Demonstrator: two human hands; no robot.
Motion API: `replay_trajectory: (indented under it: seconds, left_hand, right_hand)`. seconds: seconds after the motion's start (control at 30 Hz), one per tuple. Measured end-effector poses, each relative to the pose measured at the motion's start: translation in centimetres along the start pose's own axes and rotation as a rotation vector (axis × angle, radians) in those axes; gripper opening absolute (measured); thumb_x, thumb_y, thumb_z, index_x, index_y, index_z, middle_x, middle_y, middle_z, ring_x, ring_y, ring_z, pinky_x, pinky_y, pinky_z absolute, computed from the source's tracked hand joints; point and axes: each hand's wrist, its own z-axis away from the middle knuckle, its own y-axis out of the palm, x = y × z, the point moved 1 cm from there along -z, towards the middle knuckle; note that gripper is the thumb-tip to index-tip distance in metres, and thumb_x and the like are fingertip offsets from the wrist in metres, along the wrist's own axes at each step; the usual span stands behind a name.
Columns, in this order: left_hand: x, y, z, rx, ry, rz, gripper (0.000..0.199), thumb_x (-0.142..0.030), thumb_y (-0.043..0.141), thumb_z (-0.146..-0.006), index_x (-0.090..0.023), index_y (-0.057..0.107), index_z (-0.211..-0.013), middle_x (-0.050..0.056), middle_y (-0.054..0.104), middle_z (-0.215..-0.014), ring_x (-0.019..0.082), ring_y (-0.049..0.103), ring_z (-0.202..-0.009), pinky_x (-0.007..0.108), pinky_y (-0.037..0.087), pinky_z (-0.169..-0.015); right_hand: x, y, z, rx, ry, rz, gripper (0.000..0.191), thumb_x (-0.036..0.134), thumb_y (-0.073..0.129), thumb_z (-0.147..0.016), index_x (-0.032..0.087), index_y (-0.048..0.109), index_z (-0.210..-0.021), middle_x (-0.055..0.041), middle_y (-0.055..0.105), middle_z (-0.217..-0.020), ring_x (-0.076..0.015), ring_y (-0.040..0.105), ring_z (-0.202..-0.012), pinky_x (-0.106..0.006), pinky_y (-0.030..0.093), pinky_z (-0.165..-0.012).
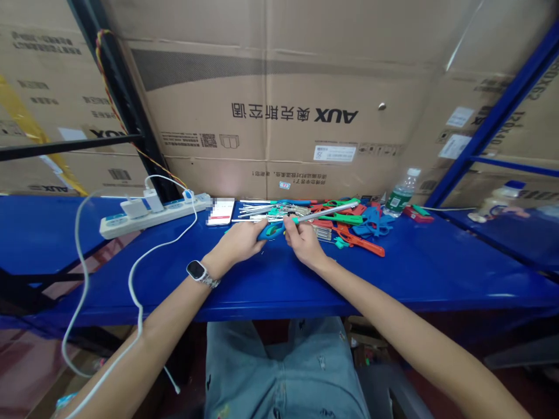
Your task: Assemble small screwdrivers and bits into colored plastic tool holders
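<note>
My left hand (243,240) is closed around the blue handle of a long-necked lighter (271,231), whose silver tube points right and slightly up. At the base of that tube, my right hand (302,237) pinches the lighter with thumb and fingers. Both hands are just above the near edge of a pile of parts. Green handles (347,219), orange-red handles (364,243), blue handles (376,222) and thin metal tubes (257,209) lie in that pile on the blue table (279,285).
A white power strip (152,215) with plugs and cables is at the left, beside a phone (221,210). At the right stand a green-labelled bottle (400,195), a red box (418,215) and a blue-capped bottle (500,201). Cardboard boxes (279,70) rise behind.
</note>
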Motion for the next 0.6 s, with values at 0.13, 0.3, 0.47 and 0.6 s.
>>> replay_trajectory:
  seconds: [0.13, 0.3, 0.47, 0.6]
  left_hand:
    - [-0.3, -0.4, -0.6, -0.05, 0.016, 0.069, 0.02, -0.017, 0.053, -0.088, -0.017, 0.061, -0.107, 0.011, 0.073, -0.088, 0.028, 0.071, -0.083, 0.034, 0.05, -0.071]
    - [-0.5, -1.4, -1.1, -0.195, -0.041, 0.194, 0.019, -0.017, 0.052, -0.087, -0.019, 0.061, -0.103, 0.007, 0.071, -0.082, 0.024, 0.069, -0.078, 0.032, 0.049, -0.068]
    - [-1.7, -0.9, -1.2, -0.18, 0.043, 0.346, 0.022, -0.021, 0.047, -0.094, -0.016, 0.056, -0.114, 0.011, 0.071, -0.096, 0.024, 0.068, -0.084, 0.035, 0.052, -0.075]
    - [-1.8, -0.5, -0.4, -0.161, 0.118, 0.422, 0.027, -0.036, 0.052, -0.098, -0.017, 0.056, -0.117, 0.012, 0.069, -0.108, 0.024, 0.067, -0.093, 0.038, 0.054, -0.082]
  right_hand:
    - [0.6, 1.2, 0.3, 0.258, -0.031, 0.099, 0.071, 0.068, 0.034, -0.102, 0.021, 0.049, -0.05, -0.0009, 0.055, -0.052, -0.0136, 0.055, -0.056, -0.028, 0.046, -0.068]
    - [0.7, 0.7, 0.0, 0.084, 0.018, 0.171, 0.059, 0.068, 0.048, -0.096, 0.02, 0.057, -0.065, -0.0001, 0.059, -0.06, -0.0143, 0.054, -0.058, -0.028, 0.044, -0.062]
    - [0.8, -0.1, 0.0, -0.008, -0.042, 0.228, 0.042, 0.058, 0.044, -0.102, 0.022, 0.061, -0.112, -0.0101, 0.069, -0.118, -0.0229, 0.065, -0.105, -0.036, 0.05, -0.09]
    - [0.5, -0.3, -0.4, -0.049, -0.057, 0.065, 0.043, 0.059, 0.035, -0.104, 0.022, 0.058, -0.11, -0.0106, 0.07, -0.114, -0.0226, 0.065, -0.109, -0.036, 0.052, -0.094]
